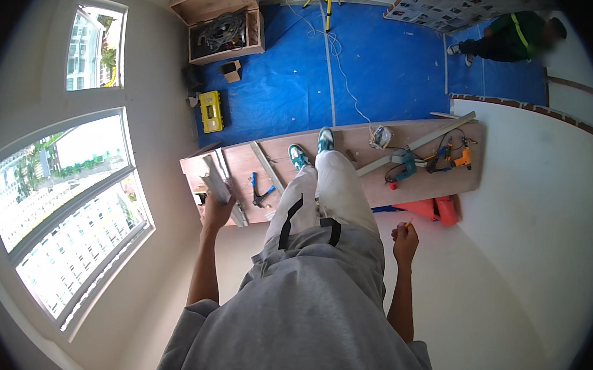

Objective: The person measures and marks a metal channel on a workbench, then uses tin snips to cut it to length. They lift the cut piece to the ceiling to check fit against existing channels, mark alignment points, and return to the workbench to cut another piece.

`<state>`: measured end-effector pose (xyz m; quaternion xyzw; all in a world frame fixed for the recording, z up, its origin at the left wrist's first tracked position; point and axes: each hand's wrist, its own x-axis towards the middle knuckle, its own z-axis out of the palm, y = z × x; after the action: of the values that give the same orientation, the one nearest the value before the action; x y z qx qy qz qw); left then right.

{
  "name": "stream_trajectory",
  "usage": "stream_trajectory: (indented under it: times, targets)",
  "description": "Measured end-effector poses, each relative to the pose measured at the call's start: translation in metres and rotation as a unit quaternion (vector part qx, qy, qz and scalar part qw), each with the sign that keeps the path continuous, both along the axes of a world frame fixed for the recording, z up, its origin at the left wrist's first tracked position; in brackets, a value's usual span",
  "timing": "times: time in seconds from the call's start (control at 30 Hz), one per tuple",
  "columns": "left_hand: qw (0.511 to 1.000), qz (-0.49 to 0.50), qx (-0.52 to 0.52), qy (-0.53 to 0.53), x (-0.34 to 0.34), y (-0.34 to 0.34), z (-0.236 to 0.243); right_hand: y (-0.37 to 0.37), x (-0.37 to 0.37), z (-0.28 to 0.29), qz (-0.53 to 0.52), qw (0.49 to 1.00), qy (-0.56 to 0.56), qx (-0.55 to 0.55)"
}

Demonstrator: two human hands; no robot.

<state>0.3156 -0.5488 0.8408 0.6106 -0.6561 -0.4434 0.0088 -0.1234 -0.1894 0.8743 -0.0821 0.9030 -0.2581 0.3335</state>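
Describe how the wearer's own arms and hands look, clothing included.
Both the left hand and the right hand are bare, with no gloves. The left forearm and right forearm are uncovered too, with no watch or band visible. Short, plain grey sleeves cover the upper arms, matching the grey shirt.

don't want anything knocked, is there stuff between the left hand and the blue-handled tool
Yes: in this view a grey strip lying on the board runs between the left hand and the blue-handled tool.
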Motion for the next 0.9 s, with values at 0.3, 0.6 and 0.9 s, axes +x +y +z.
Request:
stream_trajectory:
  times: [0.3,0.6,0.9]
  targets:
    - [0.997,0.004,0.050,-0.063,-0.014,-0.013,0.001,-0.042,-0.010,-0.106,0.050,0.992,-0.114,-0.004]
    - [0.993,-0.038,0.014,-0.113,-0.061,-0.065,-0.060,-0.128,-0.099,-0.167,0.072,0.992,-0.094,-0.049]
    - [0.965,-0.250,0.055,-0.053,-0.232,-0.241,-0.206,-0.205,-0.204,-0.224,0.134,0.986,-0.044,-0.086]
